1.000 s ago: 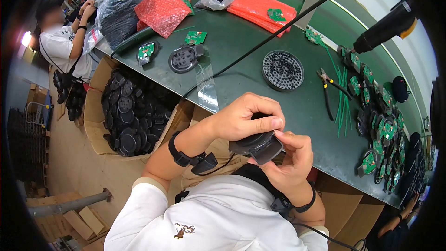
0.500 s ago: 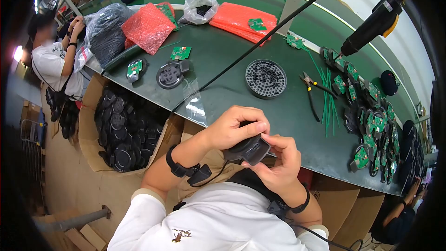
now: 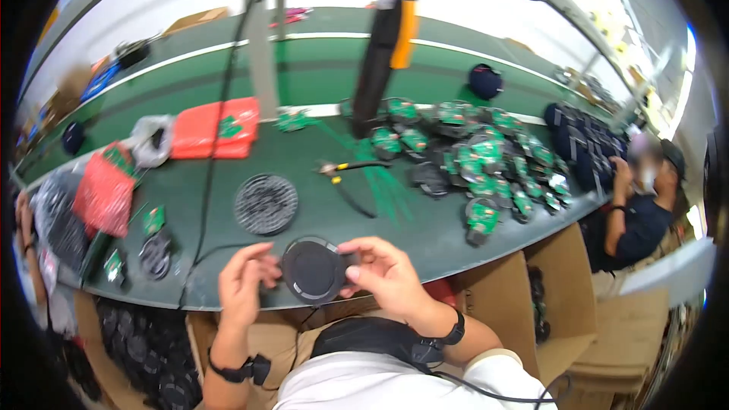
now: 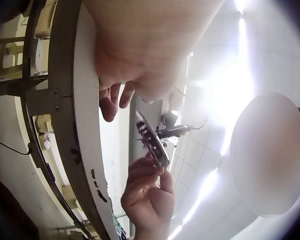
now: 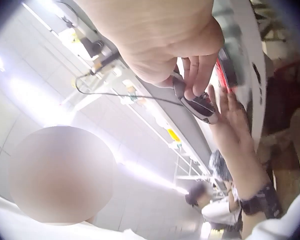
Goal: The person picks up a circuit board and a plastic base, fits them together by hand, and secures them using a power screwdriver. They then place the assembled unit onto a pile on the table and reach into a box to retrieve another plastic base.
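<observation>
A round black plastic housing (image 3: 313, 269) with a flat dark face is held over the front edge of the bench. My right hand (image 3: 387, 277) pinches it by the tab on its right side, thumb near and fingers behind. Beside its left rim is my left hand (image 3: 247, 281), fingers loosely bent and gripping nothing. The left wrist view shows the housing (image 4: 152, 140) edge-on, with small parts on one side, in the right hand (image 4: 149, 197). Seen from the right wrist, fingers curl over the housing (image 5: 196, 107).
Behind the housing stands a round dish (image 3: 266, 205) of small black parts. Pliers (image 3: 345, 175) lie by green strips (image 3: 383, 190). A pile of housings with green circuit boards (image 3: 486, 159) covers the right side. A power screwdriver (image 3: 383, 45) hangs above. Red bubble wrap (image 3: 216, 129) lies left.
The head view has swung to the right. My left hand has let go of the housing, which now turns its flat round face upward in the right hand.
</observation>
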A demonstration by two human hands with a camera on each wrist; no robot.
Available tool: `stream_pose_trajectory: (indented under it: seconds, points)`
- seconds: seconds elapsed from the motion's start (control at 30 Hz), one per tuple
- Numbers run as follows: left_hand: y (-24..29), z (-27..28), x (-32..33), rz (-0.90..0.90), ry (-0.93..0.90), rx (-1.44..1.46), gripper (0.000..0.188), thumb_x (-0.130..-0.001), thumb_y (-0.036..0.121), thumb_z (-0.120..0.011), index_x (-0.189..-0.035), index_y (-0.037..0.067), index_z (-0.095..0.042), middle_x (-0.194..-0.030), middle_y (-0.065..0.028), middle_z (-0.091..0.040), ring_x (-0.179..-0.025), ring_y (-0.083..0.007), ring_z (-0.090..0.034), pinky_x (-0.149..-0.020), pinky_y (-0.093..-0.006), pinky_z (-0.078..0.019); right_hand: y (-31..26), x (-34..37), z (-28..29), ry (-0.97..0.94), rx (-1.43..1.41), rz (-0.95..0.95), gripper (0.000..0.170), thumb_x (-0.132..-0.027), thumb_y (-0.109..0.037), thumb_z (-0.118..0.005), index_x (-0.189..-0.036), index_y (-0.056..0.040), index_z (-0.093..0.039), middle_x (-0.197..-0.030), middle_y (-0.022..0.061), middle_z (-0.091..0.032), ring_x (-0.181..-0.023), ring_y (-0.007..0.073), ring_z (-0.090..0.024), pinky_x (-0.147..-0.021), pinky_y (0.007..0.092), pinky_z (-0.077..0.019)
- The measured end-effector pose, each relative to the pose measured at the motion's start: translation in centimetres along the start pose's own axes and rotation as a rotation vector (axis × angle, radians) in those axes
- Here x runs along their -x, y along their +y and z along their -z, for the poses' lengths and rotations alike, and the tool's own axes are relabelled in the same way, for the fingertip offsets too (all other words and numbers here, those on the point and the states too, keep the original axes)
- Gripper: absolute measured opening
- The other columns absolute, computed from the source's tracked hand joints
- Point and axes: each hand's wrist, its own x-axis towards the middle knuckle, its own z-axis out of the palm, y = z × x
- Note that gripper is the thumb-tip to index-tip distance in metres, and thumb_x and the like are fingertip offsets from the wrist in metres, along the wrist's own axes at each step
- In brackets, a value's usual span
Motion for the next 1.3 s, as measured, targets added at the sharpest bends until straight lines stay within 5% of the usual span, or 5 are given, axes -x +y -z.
stream_pose_trajectory:
  seconds: [0.3, 0.6, 0.77, 1.07, 1.3]
  points:
    - [0.5, -1.0, 0.7, -0.081, -0.049, -0.232, 0.010, -0.101, -0.003, -0.064, -0.099, -0.004, -0.074, -0.097, -0.0094, -0.068, -0.076, -0.0133, -0.067, -0.065, -0.0254, -0.0541, -11.3, 7.1, 16.9, 0.821, 0.227, 0.723, 0.038, -0.105, -0.003, -0.063, -0.143, -0.0013, -0.060, -0.108, 0.0050, -0.068, -0.076, 0.0154, -0.072, -0.067, 0.0300, -0.0634]
    - [0.4, -1.4, 0.6, -0.111, -0.060, -0.300, 0.009, -0.099, -0.004, -0.065, -0.097, -0.006, -0.074, -0.093, -0.0100, -0.067, -0.075, -0.0134, -0.067, -0.066, -0.0260, -0.0557, -16.6, 14.3, 41.9, 1.635, 0.967, 0.723, 0.041, -0.105, -0.002, -0.065, -0.145, -0.0100, -0.066, -0.114, 0.0116, -0.068, -0.080, 0.0179, -0.076, -0.070, 0.0293, -0.0635]
    - [0.3, -1.8, 0.5, -0.138, -0.070, -0.329, 0.009, -0.099, -0.004, -0.066, -0.098, -0.005, -0.075, -0.091, -0.0095, -0.068, -0.074, -0.0133, -0.067, -0.066, -0.0260, -0.0557, -16.9, 14.7, 48.3, 1.643, 1.446, 0.579, 0.033, -0.098, -0.008, -0.071, -0.130, -0.0104, -0.075, -0.107, 0.0101, -0.073, -0.087, 0.0237, -0.075, -0.075, 0.0356, -0.0609]
    - [1.0, -2.4, 0.4, -0.146, -0.102, -0.444, 0.010, -0.097, -0.006, -0.065, -0.098, -0.005, -0.075, -0.092, -0.0094, -0.068, -0.074, -0.0125, -0.066, -0.066, -0.0260, -0.0529, -18.9, 5.6, 44.4, 1.394, 1.666, 0.637, 0.030, -0.093, -0.008, -0.073, -0.122, -0.0139, -0.077, -0.107, 0.0118, -0.069, -0.098, 0.0320, -0.070, -0.087, 0.0424, -0.0564]
    - [1.2, -2.2, 0.6, -0.156, -0.075, -0.452, 0.011, -0.095, -0.003, -0.069, -0.101, -0.002, -0.078, -0.087, -0.0086, -0.070, -0.073, -0.0150, -0.069, -0.067, -0.0276, -0.0544, -18.7, 1.9, 44.1, 1.240, 1.922, 0.296, 0.020, -0.091, -0.013, -0.074, -0.110, -0.0133, -0.078, -0.110, 0.0129, -0.067, -0.103, 0.0360, -0.069, -0.088, 0.0464, -0.0560]
